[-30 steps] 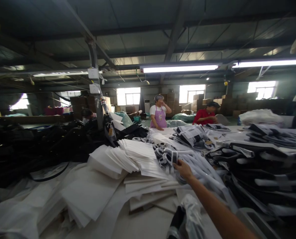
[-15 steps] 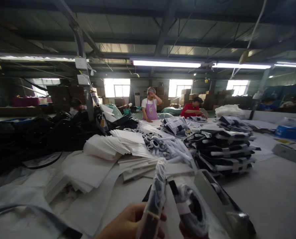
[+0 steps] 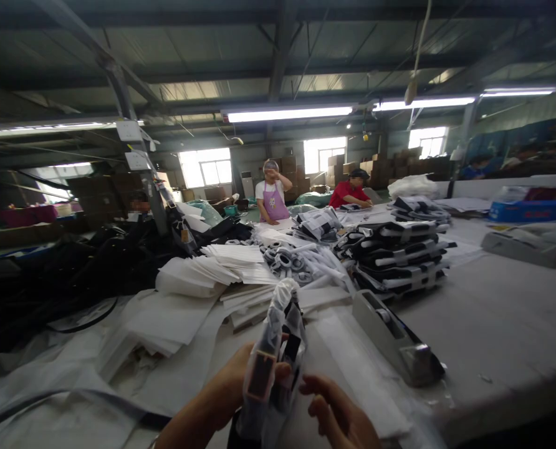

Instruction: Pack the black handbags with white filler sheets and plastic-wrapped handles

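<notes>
My left hand (image 3: 234,386) is closed around a clear plastic bag with black straps inside (image 3: 273,355), holding it upright at the bottom of the view. My right hand (image 3: 338,415) sits just to the right of the bag, fingers curled and apart, close to the plastic but holding nothing that I can see. Behind the bag lies a grey tape dispenser (image 3: 394,340) on the white table (image 3: 493,312).
Stacks of white sheets (image 3: 212,277), a heap of rolled straps (image 3: 292,265) and a pile of black-and-white packed items (image 3: 399,255) lie mid-table. Black bags (image 3: 72,268) are heaped at left. Two people (image 3: 271,199) stand at the far end.
My right arm has pulled back from the strap heap. Both hands have come together low in front, and the second bagged strap roll is no longer in my right hand. The view has swung right.
</notes>
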A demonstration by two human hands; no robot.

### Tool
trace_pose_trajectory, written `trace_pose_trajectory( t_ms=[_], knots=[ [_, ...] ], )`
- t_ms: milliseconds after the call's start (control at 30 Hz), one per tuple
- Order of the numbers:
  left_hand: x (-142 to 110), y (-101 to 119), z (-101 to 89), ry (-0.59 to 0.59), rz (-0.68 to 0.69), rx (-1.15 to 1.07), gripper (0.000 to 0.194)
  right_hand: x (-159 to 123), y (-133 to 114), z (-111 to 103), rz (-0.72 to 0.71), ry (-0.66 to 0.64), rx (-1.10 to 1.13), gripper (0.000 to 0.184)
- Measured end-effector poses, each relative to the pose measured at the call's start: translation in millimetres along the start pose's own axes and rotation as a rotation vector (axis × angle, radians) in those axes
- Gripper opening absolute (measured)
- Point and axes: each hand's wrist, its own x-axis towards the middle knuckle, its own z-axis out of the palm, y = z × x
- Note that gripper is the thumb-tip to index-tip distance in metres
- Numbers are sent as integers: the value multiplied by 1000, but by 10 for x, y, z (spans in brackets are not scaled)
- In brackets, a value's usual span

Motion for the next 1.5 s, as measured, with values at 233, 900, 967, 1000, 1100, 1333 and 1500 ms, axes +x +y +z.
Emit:
trace_pose_trajectory(
  t_ms=[233,900,967,1000,1100,1333,1500],
  knots=[
    [-69,125,0,39,51,124,39,147,-471,318,-105,-181,-93,45],
    [-124,638,-213,-4,18,130,48,397,-1008,455,-184,-232,76,26],
    [-118,616,-192,29,41,202,47,418,-993,473,-178,-234,67,27],
    [-108,605,-187,35,51,230,48,426,-985,482,-180,-231,63,26],
    [-74,587,-180,13,84,271,54,428,-972,498,-200,-207,56,22],
    [-148,654,-129,-58,76,46,43,343,-1011,521,-251,-255,220,22],
    [-220,606,-45,-65,58,-67,48,269,-792,494,-313,-233,199,27]
  ],
)
